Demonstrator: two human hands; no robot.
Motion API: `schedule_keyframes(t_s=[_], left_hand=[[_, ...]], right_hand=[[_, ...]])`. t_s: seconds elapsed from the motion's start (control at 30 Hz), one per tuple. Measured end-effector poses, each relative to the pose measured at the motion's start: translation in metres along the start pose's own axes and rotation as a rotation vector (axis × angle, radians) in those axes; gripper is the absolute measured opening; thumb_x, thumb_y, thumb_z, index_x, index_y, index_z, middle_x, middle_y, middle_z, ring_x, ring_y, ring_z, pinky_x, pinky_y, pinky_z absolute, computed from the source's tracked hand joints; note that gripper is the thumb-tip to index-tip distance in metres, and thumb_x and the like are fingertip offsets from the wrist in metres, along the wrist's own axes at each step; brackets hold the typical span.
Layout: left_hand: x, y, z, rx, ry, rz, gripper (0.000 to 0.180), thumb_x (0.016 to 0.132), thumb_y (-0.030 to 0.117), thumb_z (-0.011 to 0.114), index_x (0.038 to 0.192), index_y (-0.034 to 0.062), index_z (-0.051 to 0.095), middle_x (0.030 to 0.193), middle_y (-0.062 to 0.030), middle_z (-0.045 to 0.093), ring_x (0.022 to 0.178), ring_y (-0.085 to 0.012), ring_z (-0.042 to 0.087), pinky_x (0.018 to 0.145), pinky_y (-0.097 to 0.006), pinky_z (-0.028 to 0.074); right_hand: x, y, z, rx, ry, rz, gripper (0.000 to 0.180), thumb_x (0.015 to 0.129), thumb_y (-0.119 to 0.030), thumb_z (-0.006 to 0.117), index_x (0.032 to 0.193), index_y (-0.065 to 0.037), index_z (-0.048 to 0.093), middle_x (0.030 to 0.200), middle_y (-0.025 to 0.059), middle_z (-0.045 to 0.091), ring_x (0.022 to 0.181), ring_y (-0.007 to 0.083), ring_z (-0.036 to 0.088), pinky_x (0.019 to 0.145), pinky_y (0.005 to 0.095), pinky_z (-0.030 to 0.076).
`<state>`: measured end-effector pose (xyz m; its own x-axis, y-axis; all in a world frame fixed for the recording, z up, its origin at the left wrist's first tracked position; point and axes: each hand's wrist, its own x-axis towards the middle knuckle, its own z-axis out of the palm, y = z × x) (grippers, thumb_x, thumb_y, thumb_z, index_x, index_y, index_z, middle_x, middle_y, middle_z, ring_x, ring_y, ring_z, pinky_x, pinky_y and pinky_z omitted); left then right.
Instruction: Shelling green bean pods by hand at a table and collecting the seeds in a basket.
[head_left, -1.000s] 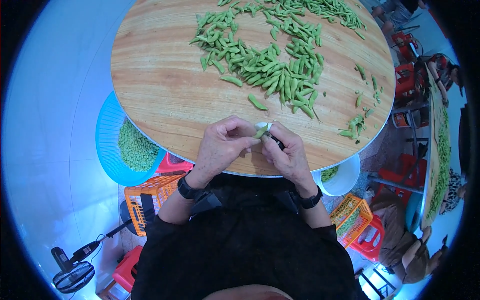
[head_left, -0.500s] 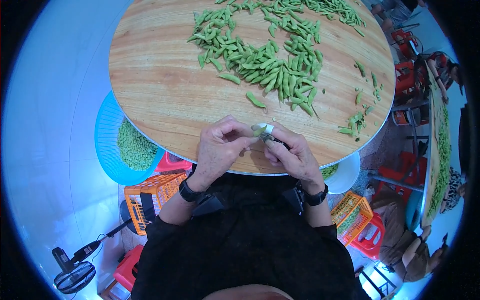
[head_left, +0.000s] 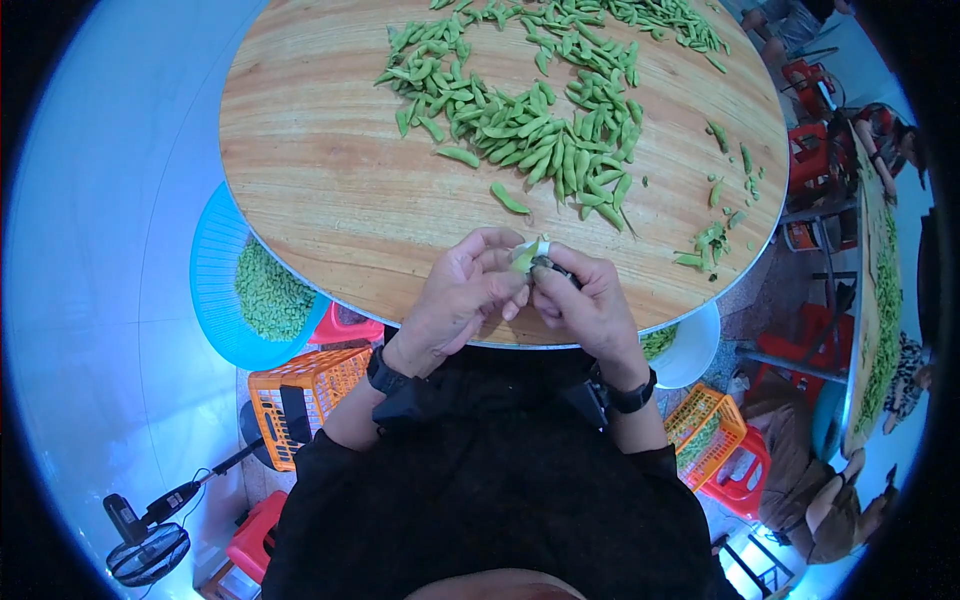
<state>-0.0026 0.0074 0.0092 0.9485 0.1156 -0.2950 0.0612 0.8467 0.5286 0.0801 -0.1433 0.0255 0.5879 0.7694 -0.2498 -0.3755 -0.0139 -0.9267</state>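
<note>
Above the near edge of the round wooden table (head_left: 330, 170), my two hands meet. My left hand (head_left: 462, 290) pinches a green soybean pod (head_left: 524, 258) between thumb and fingers. Against that pod works my right hand (head_left: 588, 305), closed on a small dark-handled tool (head_left: 563, 275) whose working end is mostly hidden by the fingers. Something white, like a wrap, covers a right fingertip. A big heap of soybean pods (head_left: 530, 135) spreads over the table beyond my hands, and a single loose pod (head_left: 509, 198) lies nearest to them.
Below the table's left edge stands a blue basket (head_left: 212, 290) with shelled beans; a white bowl (head_left: 703, 345) sits below its right edge. Orange crates (head_left: 300, 385) and red stools flank me. Pod scraps (head_left: 712, 242) lie at right. Other people sit around another table (head_left: 862, 330).
My left hand has shifted slightly right, bringing its fingers closer around the pod, which now stands more upright against the right hand. The pods on the table look the same.
</note>
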Motion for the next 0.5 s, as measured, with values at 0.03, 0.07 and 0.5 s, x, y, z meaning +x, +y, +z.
schedule_keyframes(t_s=[0.03,0.07,0.5], left_hand=[[-0.001,0.002,0.0,0.287,0.014,0.007,0.025,0.084,-0.001,0.066,0.107,-0.0025,0.055,0.084,-0.0098,0.064,0.066,-0.0137,0.059,0.053,-0.023,0.045],[-0.002,0.005,0.0,0.575,0.028,0.015,0.025,0.087,0.001,0.064,0.11,-0.0033,0.054,0.086,-0.0099,0.063,0.068,-0.0126,0.059,0.054,-0.023,0.045],[0.014,-0.008,-0.007,1.495,-0.063,0.819,0.036,0.093,0.006,0.044,0.127,-0.0044,0.051,0.079,-0.0091,0.059,0.067,-0.0145,0.056,0.059,-0.027,0.046]], right_hand=[[-0.002,0.002,0.002,0.0,-0.001,-0.001,0.019,0.096,-0.006,0.046,0.106,0.002,0.06,0.068,-0.0004,0.052,0.056,0.0045,0.045,0.048,0.0206,0.035],[-0.004,0.005,0.005,-0.152,0.04,-0.05,0.018,0.094,-0.005,0.048,0.105,0.002,0.061,0.07,0.0012,0.053,0.058,0.0056,0.046,0.051,0.0223,0.037],[0.002,0.014,0.025,-0.797,0.396,-0.629,0.014,0.083,0.004,0.053,0.097,0.005,0.058,0.077,0.0153,0.051,0.066,0.0282,0.055,0.058,0.036,0.043]])
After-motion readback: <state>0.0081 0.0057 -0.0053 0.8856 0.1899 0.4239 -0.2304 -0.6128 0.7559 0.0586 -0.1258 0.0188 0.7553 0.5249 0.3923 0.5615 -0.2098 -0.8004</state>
